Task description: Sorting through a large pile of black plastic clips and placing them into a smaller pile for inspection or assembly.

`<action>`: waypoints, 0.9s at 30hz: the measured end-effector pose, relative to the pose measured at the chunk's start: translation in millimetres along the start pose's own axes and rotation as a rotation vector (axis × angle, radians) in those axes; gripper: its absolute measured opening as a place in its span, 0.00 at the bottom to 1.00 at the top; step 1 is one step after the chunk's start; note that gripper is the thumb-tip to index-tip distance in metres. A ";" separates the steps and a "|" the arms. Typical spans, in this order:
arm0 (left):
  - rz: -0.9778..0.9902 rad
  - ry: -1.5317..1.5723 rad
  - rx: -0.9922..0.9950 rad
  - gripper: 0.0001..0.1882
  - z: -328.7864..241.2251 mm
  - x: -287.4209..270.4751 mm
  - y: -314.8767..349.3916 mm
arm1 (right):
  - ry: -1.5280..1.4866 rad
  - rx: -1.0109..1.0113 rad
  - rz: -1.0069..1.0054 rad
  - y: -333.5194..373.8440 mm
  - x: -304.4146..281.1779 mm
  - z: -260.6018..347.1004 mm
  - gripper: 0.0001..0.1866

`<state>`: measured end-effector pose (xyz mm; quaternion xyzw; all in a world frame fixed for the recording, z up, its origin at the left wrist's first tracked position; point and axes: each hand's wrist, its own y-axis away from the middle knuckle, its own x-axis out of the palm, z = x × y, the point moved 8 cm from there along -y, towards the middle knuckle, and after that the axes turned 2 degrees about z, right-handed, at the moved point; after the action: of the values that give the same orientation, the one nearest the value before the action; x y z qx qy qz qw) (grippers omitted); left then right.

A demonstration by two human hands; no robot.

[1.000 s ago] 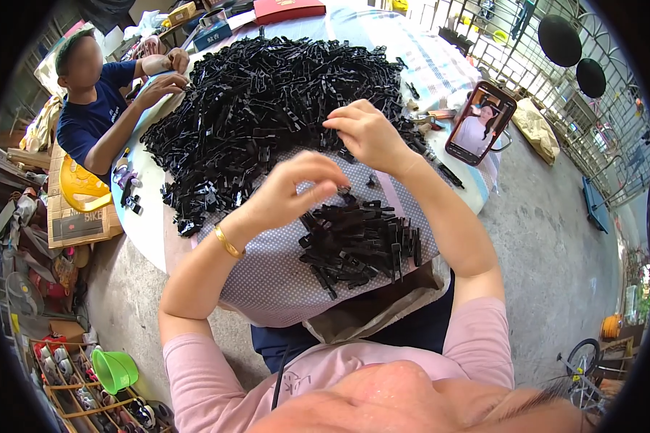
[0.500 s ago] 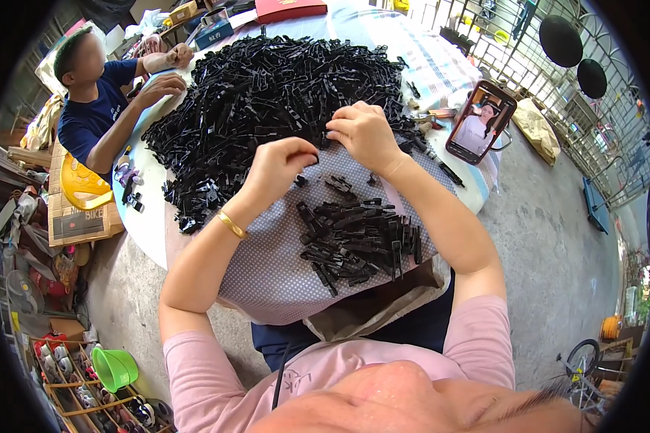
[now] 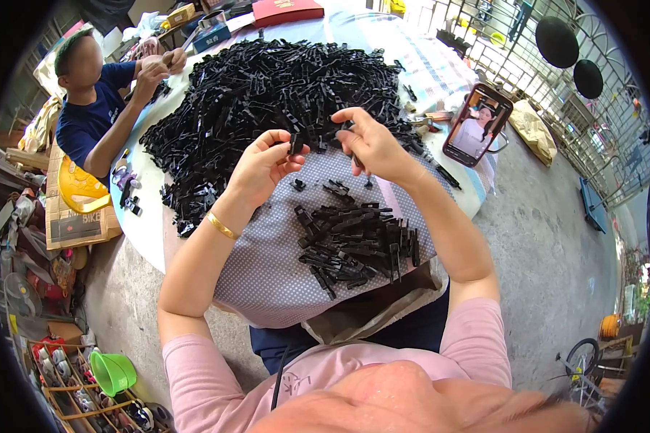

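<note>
My left hand point(image 3: 269, 164) is closed, pinching a small black plastic clip piece point(image 3: 295, 144) between thumb and fingertips. To its right, my right hand point(image 3: 377, 149) has thumb and index finger around a dark clip point(image 3: 346, 127), partly hidden against the pile. Just beyond both hands spreads a large heap of black plastic clips point(image 3: 267, 94). Nearer me, on the dotted cloth point(image 3: 267, 252), lies a smaller stack of black clips point(image 3: 354, 242). Between this stack and my hands sit a few loose black bits point(image 3: 298, 185).
A phone point(image 3: 478, 124) showing a person stands at the table's right. Across on the left, another person point(image 3: 97, 101) works with both hands raised near the heap. A red box point(image 3: 287, 11) and a blue box point(image 3: 211, 37) lie at the far edge. A green bucket point(image 3: 113, 372) stands lower left.
My left hand has turned and lifted slightly left, bringing the black piece into view. My right hand has drawn back from the heap's edge. The other person's hands have come up together.
</note>
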<state>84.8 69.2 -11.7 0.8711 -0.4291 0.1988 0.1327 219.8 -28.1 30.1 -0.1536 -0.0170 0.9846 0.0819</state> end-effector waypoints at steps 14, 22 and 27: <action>0.071 0.007 0.003 0.11 8.0 19.5 7.3 | 0.341 -0.687 -0.143 22.9 21.7 40.3 0.11; 0.139 -0.008 0.097 0.12 -2.4 37.1 14.4 | 0.359 -0.751 -0.290 25.8 12.9 41.3 0.09; 0.089 -0.274 0.251 0.12 -6.8 43.8 20.1 | 0.409 -0.757 -0.338 33.7 14.2 48.8 0.09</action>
<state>91.4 29.5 15.7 0.8799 -0.4530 0.1357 -0.0456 186.4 -59.4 70.3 -0.3588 -0.3836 0.8314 0.1813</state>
